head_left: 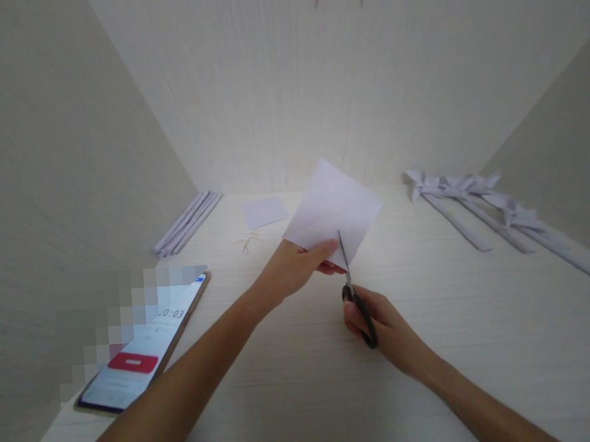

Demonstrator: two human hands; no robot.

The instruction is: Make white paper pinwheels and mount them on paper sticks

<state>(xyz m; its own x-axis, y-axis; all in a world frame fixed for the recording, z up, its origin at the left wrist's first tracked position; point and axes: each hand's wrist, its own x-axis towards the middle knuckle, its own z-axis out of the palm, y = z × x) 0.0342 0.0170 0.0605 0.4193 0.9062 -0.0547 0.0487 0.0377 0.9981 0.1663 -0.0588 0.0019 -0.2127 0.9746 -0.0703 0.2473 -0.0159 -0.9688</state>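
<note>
A square sheet of white paper (338,205) is held up in front of me, one corner pointing away. My left hand (297,264) pinches its near left edge, thumb on top and fingers underneath. In my right hand (375,316) is a pair of scissors (350,291) with black handles. The scissor blades point away from me and meet the paper at its near corner, one blade lying over the sheet. Whether the blades have cut into it, I cannot tell.
A phone (147,350) showing a timer leans at the left. Several rolled paper sticks (189,224) lie behind it, near a smaller paper piece (264,212) and thin pale-yellow pins or picks (247,241). Paper pinwheel-like shapes on sticks (475,216) lie at the right, by the wall.
</note>
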